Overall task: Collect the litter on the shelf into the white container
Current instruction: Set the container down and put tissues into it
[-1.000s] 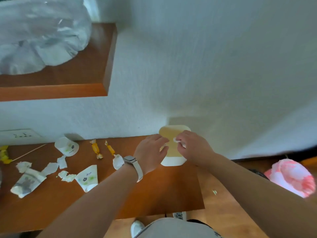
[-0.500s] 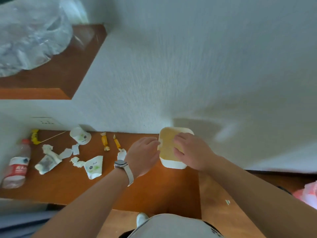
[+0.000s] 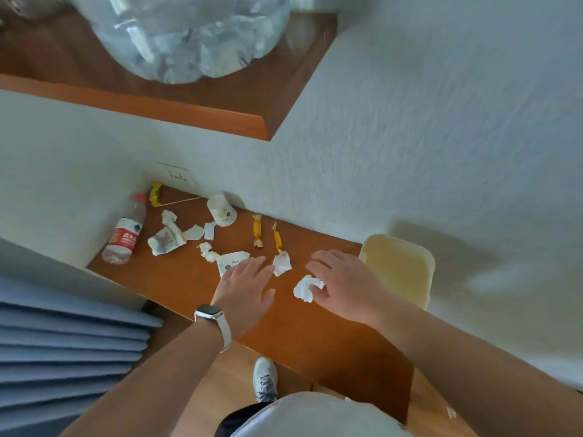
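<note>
Wad of paper pinched under right hand on shelf, container just right of that hand, against wall. Left hand spread flat, farther off, fingertips beside scrap. More litter leftward. Likely next: short carry rightward.

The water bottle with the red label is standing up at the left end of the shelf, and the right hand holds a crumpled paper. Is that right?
Not quite. The head view shows the water bottle lying on its side, not standing up. The rest holds: it is at the left end of the shelf, and the right hand holds a crumpled paper.
</note>
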Tool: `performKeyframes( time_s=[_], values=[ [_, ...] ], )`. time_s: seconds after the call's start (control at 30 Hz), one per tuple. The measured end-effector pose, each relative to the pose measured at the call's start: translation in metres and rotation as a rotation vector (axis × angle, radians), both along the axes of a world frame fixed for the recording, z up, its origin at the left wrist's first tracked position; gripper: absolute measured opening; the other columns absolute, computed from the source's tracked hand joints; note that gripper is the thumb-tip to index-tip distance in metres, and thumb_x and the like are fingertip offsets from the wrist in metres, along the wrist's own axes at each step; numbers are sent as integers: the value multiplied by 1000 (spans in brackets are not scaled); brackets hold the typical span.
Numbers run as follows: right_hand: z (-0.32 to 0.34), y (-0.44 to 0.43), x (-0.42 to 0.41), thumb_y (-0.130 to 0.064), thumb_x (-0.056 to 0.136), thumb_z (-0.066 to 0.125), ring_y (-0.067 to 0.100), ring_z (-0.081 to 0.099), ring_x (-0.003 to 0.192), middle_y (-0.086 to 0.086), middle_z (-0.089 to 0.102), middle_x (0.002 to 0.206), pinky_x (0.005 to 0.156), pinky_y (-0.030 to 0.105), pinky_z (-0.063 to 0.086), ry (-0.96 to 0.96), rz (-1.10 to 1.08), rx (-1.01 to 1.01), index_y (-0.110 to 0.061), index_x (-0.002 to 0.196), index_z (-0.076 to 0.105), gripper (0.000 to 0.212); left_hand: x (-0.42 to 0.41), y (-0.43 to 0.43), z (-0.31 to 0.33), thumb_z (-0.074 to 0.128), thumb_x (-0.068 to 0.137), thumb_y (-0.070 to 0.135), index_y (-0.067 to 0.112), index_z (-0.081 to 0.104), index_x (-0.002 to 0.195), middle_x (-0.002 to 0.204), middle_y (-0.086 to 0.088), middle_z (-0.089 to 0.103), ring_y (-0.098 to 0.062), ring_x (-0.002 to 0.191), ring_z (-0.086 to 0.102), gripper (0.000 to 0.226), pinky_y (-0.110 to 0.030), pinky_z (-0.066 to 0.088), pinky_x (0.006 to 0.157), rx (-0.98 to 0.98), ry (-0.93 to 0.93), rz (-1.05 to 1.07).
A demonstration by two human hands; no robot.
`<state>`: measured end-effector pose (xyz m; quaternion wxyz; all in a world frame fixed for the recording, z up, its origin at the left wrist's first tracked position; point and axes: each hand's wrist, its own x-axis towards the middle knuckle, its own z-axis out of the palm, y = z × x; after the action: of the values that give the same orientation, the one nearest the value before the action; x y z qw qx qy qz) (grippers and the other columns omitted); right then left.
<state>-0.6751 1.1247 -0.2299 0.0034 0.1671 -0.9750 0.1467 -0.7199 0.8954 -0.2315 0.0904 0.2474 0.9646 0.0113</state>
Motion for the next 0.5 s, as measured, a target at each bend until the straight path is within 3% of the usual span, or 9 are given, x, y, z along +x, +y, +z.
performKeyframes(
  time_s=[0.27, 0.5],
  values=[
    [-40, -47, -19, -40, 92, 52, 15, 55, 113, -5, 56, 127, 91, 30, 49, -141, -113, 82, -21, 124, 55, 37, -44, -72, -33, 42, 96, 46, 29, 37, 144, 155, 0, 32, -24, 142, 29, 51, -42, 33, 110, -12, -115, 165],
    [-82, -74, -22, -40, 91, 58, 16, 52, 121, -5, 51, 137, 94, 31, 49, -287, -359, 113, -23, 133, 49, 46, -76, -108, -71, 44, 93, 55, 22, 44, 136, 141, -2, 46, -24, 126, 47, 54, -39, 46, 93, 119, -193, 321]
  ],
)
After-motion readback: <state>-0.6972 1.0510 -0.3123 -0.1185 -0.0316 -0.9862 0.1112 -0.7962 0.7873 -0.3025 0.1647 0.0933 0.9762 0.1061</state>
